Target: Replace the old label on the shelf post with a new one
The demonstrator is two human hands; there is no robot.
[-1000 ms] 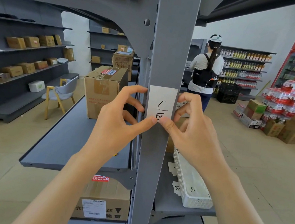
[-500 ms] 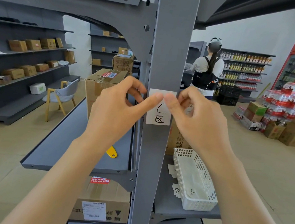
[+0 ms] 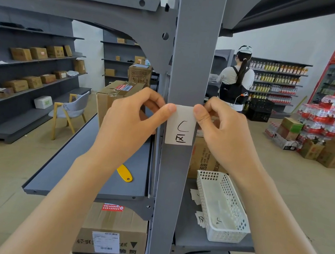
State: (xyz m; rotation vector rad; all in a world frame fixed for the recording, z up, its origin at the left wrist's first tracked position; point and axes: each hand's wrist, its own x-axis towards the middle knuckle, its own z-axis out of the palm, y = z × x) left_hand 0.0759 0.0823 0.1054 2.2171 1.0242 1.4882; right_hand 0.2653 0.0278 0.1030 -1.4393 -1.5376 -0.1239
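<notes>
A white paper label (image 3: 180, 128) with black handwritten marks is stuck flat on the front of the grey shelf post (image 3: 194, 56), at chest height. My left hand (image 3: 129, 122) has its thumb tip pressed on the label's top left corner, its fingers curled beside the post's left edge. My right hand (image 3: 222, 133) mirrors it, thumb on the top right corner and fingers curled at the post's right edge. The label's lower half is uncovered.
A white perforated basket (image 3: 226, 210) with paper slips stands on the right shelf, loose labels (image 3: 199, 219) beside it. A yellow scraper (image 3: 125, 173) lies on the left shelf (image 3: 68, 169). Cardboard boxes (image 3: 113, 232) sit below and behind. Another person (image 3: 236, 80) stands far back.
My thumbs went from the label's bottom edge up to its top middle, then spread apart to the top corners. The label stays on the post.
</notes>
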